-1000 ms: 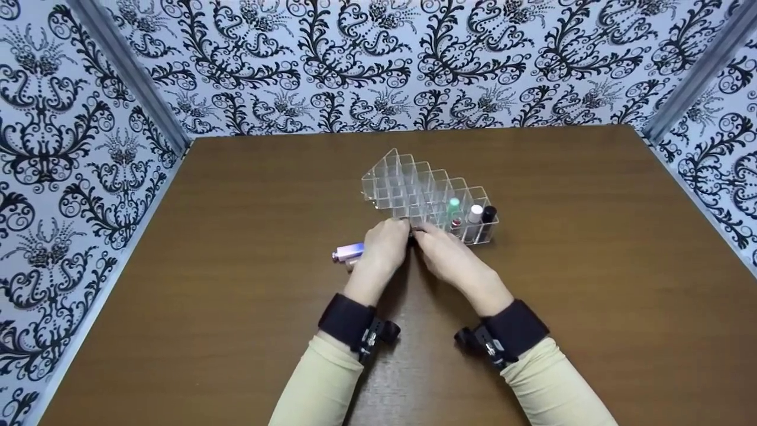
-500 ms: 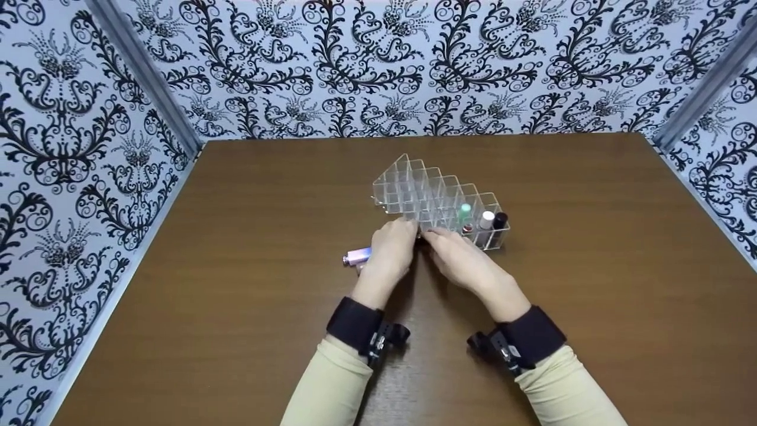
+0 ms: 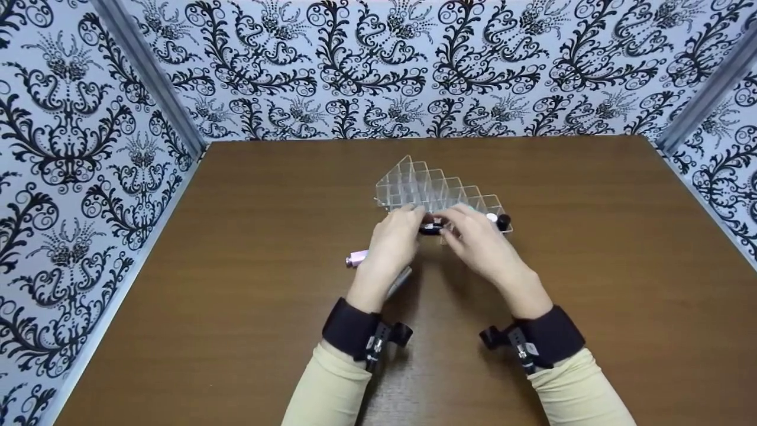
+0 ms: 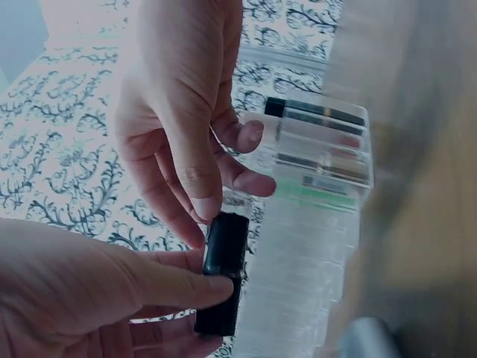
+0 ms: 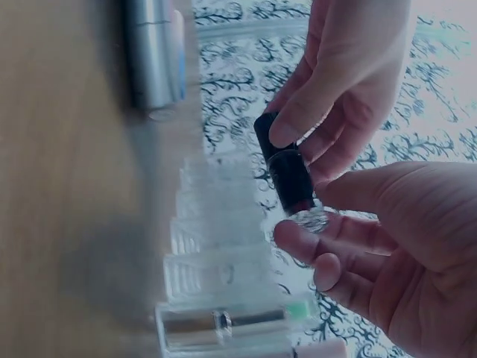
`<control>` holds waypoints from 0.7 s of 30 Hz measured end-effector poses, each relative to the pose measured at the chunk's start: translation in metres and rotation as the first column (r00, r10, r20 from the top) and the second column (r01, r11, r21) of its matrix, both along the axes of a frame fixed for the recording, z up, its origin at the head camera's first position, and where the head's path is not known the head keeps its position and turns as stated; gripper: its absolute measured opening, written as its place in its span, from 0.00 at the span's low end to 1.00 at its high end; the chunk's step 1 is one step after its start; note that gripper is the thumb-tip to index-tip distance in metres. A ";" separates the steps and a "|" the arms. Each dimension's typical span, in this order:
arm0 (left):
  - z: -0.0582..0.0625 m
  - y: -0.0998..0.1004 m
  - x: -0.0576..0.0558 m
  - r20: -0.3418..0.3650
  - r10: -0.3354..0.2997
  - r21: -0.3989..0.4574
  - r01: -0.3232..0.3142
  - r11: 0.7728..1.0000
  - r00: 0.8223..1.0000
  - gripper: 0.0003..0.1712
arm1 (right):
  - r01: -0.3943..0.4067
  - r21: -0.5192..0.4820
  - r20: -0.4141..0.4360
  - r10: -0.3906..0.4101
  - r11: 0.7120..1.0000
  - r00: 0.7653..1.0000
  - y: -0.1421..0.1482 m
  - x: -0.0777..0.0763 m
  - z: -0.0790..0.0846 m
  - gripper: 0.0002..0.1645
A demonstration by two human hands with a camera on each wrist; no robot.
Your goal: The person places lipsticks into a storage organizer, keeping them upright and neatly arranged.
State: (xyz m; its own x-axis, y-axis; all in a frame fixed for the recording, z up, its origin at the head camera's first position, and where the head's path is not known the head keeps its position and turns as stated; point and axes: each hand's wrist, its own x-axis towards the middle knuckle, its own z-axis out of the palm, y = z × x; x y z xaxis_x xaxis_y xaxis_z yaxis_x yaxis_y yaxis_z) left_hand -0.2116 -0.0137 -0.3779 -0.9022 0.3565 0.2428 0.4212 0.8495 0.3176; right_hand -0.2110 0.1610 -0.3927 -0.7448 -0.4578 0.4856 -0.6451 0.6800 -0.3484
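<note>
My left hand pinches a black lipstick tube between thumb and fingers, just in front of the clear organizer. In the right wrist view the tube tilts and has a clear faceted end. My right hand has its thumb and fingertips around that end. In the head view only a short dark stretch of the tube shows between the hands. Below my left wrist lies a silver tube. A pink-purple tube sticks out from behind the left hand.
The stepped organizer holds several cosmetics at its right end, among them a black-capped one, a white-capped one and a green one. It stands on a brown wooden table with patterned walls around it.
The hands have risen and moved slightly apart, bringing the black tube into sight between them. The silver tube now shows beneath the left wrist. The head view has shifted a little.
</note>
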 end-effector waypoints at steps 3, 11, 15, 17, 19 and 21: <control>0.003 0.001 0.002 -0.024 -0.046 0.054 0.047 0.997 0.999 0.16 | 0.027 -0.048 0.032 -0.026 0.998 0.999 0.008 -0.001 0.004 0.15; 0.004 0.006 0.004 -0.120 -0.087 0.124 0.102 0.987 0.989 0.12 | 0.017 -0.151 0.141 0.004 0.988 0.990 0.025 -0.002 0.014 0.16; 0.003 0.010 0.002 -0.158 -0.099 0.160 0.125 0.979 0.982 0.12 | 0.022 -0.226 0.136 0.009 0.974 0.991 0.030 -0.001 0.019 0.16; 0.003 0.012 0.001 -0.187 -0.114 0.176 0.147 0.973 0.976 0.13 | 0.044 -0.261 0.133 -0.009 0.964 0.991 0.033 0.000 0.022 0.15; 0.003 0.015 0.001 -0.202 -0.126 0.200 0.167 0.965 0.971 0.16 | 0.069 -0.299 0.132 -0.030 0.952 0.991 0.034 0.001 0.025 0.15; 0.004 0.018 0.002 -0.209 -0.138 0.228 0.186 0.956 0.968 0.20 | 0.090 -0.328 0.131 -0.049 0.940 0.990 0.036 0.002 0.028 0.15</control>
